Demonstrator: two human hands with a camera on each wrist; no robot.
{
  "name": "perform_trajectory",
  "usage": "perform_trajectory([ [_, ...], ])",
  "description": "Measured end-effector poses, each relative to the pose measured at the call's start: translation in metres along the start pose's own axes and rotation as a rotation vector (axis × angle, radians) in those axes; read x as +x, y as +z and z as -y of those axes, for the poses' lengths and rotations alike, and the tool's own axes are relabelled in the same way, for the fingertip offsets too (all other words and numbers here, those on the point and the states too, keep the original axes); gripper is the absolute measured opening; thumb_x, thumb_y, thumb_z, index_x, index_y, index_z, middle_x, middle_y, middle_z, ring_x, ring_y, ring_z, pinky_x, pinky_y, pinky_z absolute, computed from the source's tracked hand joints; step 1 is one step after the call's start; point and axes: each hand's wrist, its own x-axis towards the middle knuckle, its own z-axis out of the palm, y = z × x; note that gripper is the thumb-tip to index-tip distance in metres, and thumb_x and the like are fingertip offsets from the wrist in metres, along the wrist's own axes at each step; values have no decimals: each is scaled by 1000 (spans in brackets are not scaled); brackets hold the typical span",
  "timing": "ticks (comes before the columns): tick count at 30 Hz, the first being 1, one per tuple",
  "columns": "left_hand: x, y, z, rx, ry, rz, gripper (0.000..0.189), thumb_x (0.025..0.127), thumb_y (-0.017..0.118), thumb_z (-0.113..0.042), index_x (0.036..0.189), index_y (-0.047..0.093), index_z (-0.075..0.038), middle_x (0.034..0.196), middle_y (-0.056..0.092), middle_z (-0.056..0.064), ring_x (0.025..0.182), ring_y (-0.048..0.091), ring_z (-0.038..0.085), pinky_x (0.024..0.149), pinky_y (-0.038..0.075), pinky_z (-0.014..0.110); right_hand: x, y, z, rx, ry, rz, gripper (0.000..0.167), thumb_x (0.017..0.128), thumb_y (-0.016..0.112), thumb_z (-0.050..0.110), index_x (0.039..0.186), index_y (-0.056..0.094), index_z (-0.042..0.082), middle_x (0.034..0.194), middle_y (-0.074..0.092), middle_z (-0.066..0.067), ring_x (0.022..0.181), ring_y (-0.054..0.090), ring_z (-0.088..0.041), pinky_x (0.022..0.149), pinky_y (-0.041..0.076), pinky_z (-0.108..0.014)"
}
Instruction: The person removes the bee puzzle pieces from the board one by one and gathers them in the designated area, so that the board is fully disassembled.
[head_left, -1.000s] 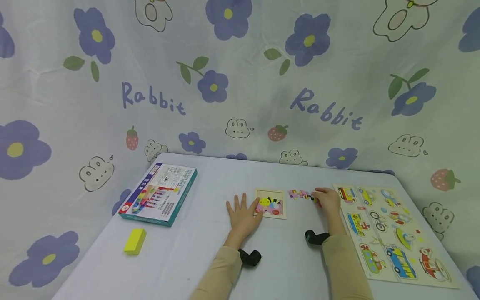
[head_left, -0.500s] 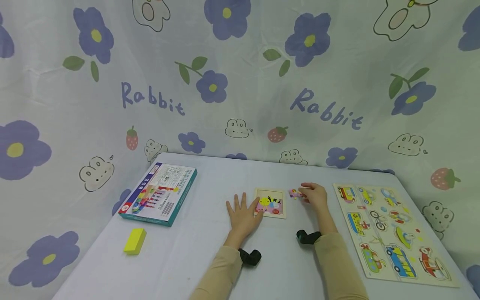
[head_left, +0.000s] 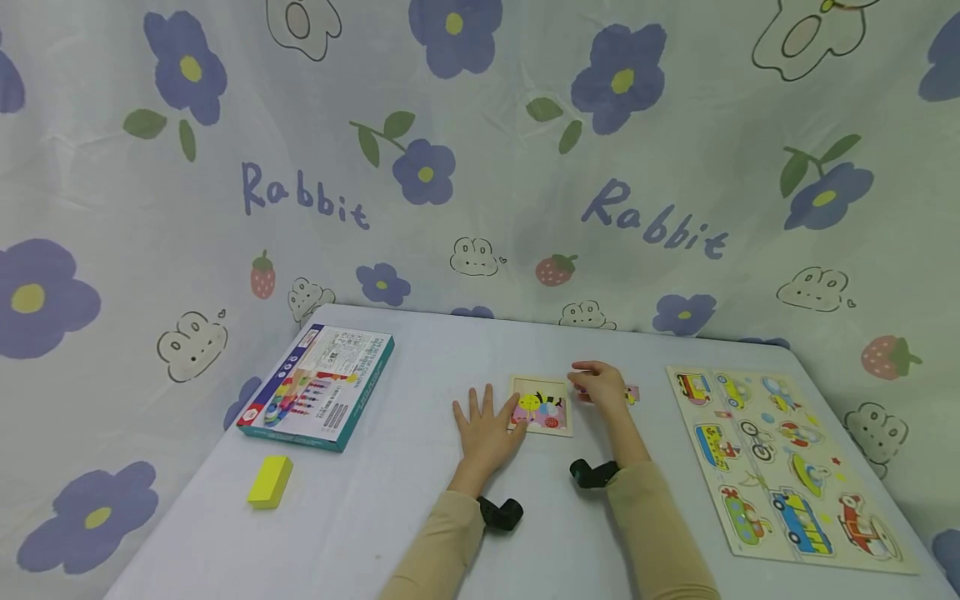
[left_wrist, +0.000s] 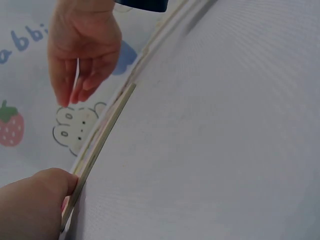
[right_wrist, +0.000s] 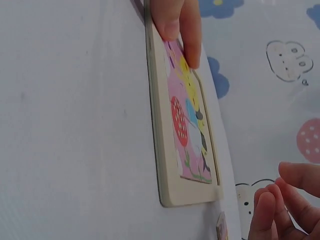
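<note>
A small wooden jigsaw puzzle frame (head_left: 538,385) lies on the table, partly filled with pink pieces bearing a yellow-and-black insect picture. My left hand (head_left: 486,435) rests at its left side, fingers spread, with fingertips (right_wrist: 192,55) touching the picture's edge in the right wrist view. Just right of the frame, my right hand (head_left: 600,387) hovers above loose pieces, fingers bent downward and close to the thumb. No piece shows between its fingertips (left_wrist: 64,100) in the left wrist view. One loose puzzle piece (head_left: 633,394) shows right of that hand; another part lies beside the frame, mostly covered.
A wooden vehicle puzzle board (head_left: 780,467) covers the table's right side. At the left lie a flat toy box (head_left: 322,387) and a yellow block (head_left: 270,482). A printed curtain (head_left: 480,167) hangs behind the table.
My right hand has moved left along the loose pieces, toward the frame, uncovering pieces at the right and covering those nearer the frame. The left hand has stayed in place.
</note>
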Motion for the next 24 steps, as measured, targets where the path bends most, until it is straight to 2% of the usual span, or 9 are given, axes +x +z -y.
perform_trajectory([
  [4, 0, -1, 0, 6, -2, 9, 52, 90, 44, -53, 138, 43, -35, 150, 23, 17, 138, 10, 43, 104, -2, 65, -4, 8, 2, -5, -17, 24, 30, 86, 64, 16, 113, 62, 2, 89, 62, -9, 76, 59, -18, 65, 53, -25],
  [9, 0, -2, 0, 7, -3, 14, 52, 89, 43, -53, 138, 42, -35, 150, 24, 17, 138, 10, 43, 104, -2, 65, -10, 17, 5, -16, -37, 67, 31, 86, 64, 14, 114, 62, 1, 95, 63, -13, 80, 60, -22, 66, 53, -28],
  [14, 1, -2, 0, 7, -5, 20, 53, 90, 42, -53, 140, 39, -36, 150, 23, 16, 138, 9, 43, 104, -4, 64, -13, 26, 3, -43, -73, 140, 31, 86, 64, 14, 114, 62, 0, 96, 64, -13, 82, 60, -22, 68, 53, -29],
  [16, 1, -1, 0, 14, -4, 19, 55, 90, 42, -54, 141, 37, -35, 151, 23, 16, 138, 9, 43, 104, -3, 64, -13, 29, 2, -69, -104, 172, 31, 85, 64, 13, 113, 62, 0, 95, 64, -13, 78, 59, -20, 67, 52, -27],
  [21, 1, -1, 0, 37, 1, 19, 59, 90, 41, -55, 143, 35, -30, 151, 23, 16, 138, 10, 43, 104, -2, 65, -16, 37, 2, -175, -165, 232, 30, 81, 69, 11, 109, 65, 1, 89, 62, -9, 63, 49, -14, 55, 43, -23],
  [24, 1, -1, 1, 40, 2, 19, 60, 90, 40, -55, 143, 35, -28, 150, 24, 15, 138, 10, 43, 104, -1, 65, -15, 41, -1, -243, -177, 262, 31, 78, 72, 10, 108, 66, 3, 87, 61, -7, 61, 48, -13, 52, 40, -23],
])
